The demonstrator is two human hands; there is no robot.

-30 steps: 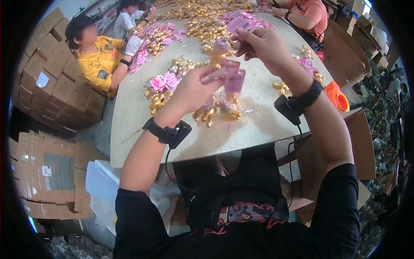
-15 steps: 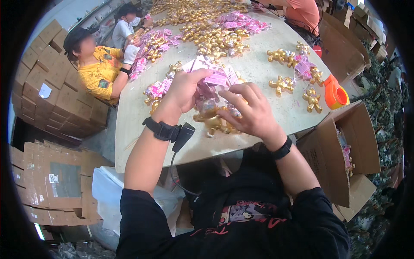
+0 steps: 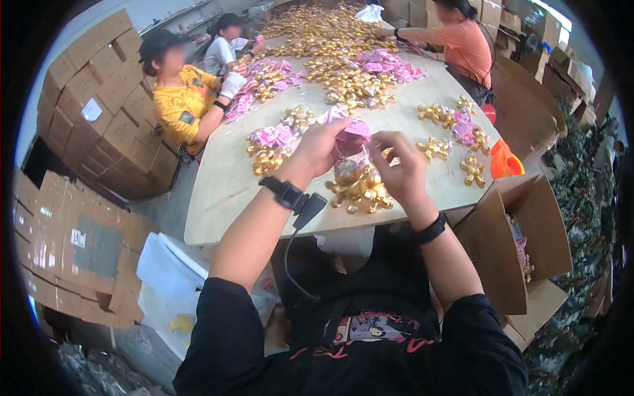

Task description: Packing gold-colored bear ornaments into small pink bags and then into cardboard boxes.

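Observation:
My left hand (image 3: 319,150) is closed around a bunch of pink tags (image 3: 357,129), thumb on top, over the near part of the table. Below them hang several shiny gold bear-shaped figures (image 3: 360,190) with clear wrapping, close to the tabletop. My right hand (image 3: 404,170) is beside the bunch with its fingers pinched at the tags' right edge; what they grip is too small to make out. Left of my left hand lies a small pile of gold figures with pink tags (image 3: 274,136). To the right are more loose gold figures (image 3: 433,148).
The pale table (image 3: 218,210) carries a large heap of gold figures (image 3: 343,72) farther back. An orange tape roll (image 3: 504,160) sits at its right edge, above an open cardboard box (image 3: 538,231). Co-workers in yellow (image 3: 181,109), white and orange (image 3: 462,49) sit around it. Stacked cartons (image 3: 99,119) stand left.
The view has shifted, showing more of the far table. My right hand has gone from spread fingers near the figures to a pinch by the tags. The figures now hang together below.

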